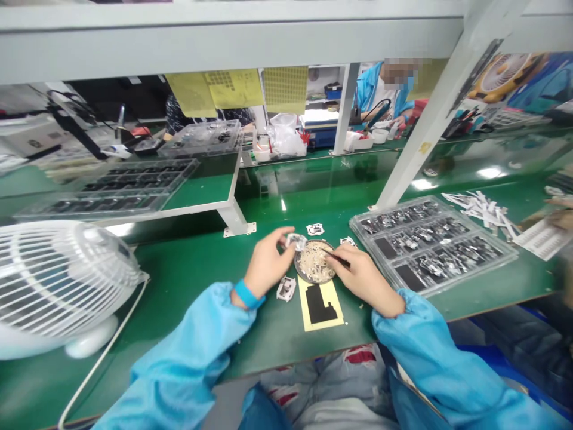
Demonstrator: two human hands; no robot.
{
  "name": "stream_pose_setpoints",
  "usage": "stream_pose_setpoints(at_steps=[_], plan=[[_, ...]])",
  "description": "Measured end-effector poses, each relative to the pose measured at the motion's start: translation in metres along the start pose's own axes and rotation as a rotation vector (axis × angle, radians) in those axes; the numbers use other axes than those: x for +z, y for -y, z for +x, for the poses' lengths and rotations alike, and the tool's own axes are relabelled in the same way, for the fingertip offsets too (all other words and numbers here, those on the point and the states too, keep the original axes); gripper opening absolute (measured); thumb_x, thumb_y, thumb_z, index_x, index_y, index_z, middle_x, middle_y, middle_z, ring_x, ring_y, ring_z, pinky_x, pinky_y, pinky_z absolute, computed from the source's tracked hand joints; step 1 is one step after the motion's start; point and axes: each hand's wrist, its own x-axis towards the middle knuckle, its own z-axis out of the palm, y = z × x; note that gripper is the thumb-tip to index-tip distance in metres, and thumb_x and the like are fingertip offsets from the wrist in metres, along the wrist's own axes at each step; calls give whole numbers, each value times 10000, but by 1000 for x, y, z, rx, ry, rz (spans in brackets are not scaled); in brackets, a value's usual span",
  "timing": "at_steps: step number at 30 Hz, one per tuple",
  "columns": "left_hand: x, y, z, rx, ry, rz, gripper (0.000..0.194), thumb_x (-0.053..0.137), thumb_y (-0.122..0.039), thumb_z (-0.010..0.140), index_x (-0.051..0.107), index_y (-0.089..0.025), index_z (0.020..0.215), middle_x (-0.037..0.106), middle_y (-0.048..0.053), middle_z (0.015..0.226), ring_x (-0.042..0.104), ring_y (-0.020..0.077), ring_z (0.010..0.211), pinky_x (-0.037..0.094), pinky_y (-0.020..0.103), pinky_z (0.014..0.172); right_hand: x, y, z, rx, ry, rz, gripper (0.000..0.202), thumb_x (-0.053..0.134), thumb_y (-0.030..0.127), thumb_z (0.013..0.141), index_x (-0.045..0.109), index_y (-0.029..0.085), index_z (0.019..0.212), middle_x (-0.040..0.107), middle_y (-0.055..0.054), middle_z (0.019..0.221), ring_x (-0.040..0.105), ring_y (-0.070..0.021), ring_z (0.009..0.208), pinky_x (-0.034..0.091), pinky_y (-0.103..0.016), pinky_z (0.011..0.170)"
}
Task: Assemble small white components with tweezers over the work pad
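While a small white part [296, 242] is being pinched by the left hand [267, 261] at the rim of a round dish [312, 282], a thin dark tool [339, 259] is being gripped by the right hand [363, 278], its tip being held at the dish's pale bits [312, 263]. Below, a black shape [319, 304] is being framed by a yellow card [335, 289].

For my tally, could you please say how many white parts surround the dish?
4: a part in the left hand, one beyond the dish, one nearer, one partly behind the right hand.
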Motion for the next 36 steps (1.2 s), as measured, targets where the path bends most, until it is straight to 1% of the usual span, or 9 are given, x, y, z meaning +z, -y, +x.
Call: stream_pose_setpoints(at_steps=[6,8,12,19,25,29,32,34,36], plan=[[5,37,96,-85,-37,260,417,526,-339,884,640,-162,1244,633,152,1156,569,269,1104,427,405,944,-8,-6,-12,97,-38,58,423,459,494,849,718,181,967,648,-14,944,508,112,845,402,-36,806],[18,32,104,-18,-40,301,510,591,-465,852,625,-188,1279,548,165,1315,460,328,1272,372,469,1034,-12,-7,-26,87,-66,70,401,451,455,861,706,147,902,643,-19,949,524,118,869,424,-22,833],[42,13,102,132,211,329,607,616,-727,745,691,-222,1073,595,116,1138,482,297,1165,383,450,992,-16,-20,-48,31,-134,-10,372,486,396,853,688,95,769,621,-38,858,521,110,860,427,-22,834],[49,18,102,204,221,217,455,681,-585,780,679,-173,975,611,94,1014,505,217,1029,382,364,957,-13,-27,-51,271,7,252,485,464,521,834,648,77,898,635,-16,765,502,116,634,406,-1,609],[45,28,87,112,133,-88,227,607,-281,866,614,-125,1031,667,65,1022,593,102,909,474,251,891,-6,-14,-49,272,189,352,481,586,524,764,683,74,904,666,-35,992,604,128,885,482,82,764],[22,12,56,-9,125,-267,324,516,-296,913,657,-143,1162,678,79,1110,624,92,859,535,232,769,-1,-16,-50,323,174,324,526,591,545,749,658,85,996,674,-32,977,561,141,723,465,79,676],[6,-10,12,-106,276,-414,382,496,-382,924,654,-164,1195,685,73,1014,596,71,646,499,192,532,0,-17,-50,327,183,308,533,591,558,745,648,89,990,671,-23,954,556,148,703,455,93,668],[4,-22,-21,-254,525,-519,399,553,-435,897,628,-153,1168,666,53,875,527,49,463,394,166,401,0,-17,-49,360,195,288,539,592,575,738,647,102,990,670,-13,966,564,153,719,456,104,683],[9,-30,-49,-331,689,-614,406,540,-460,901,579,-153,1164,641,54,874,644,118,554,357,149,363,-2,-15,-48,392,203,270,551,592,594,731,646,116,1000,668,-6,986,572,155,738,460,108,699]])
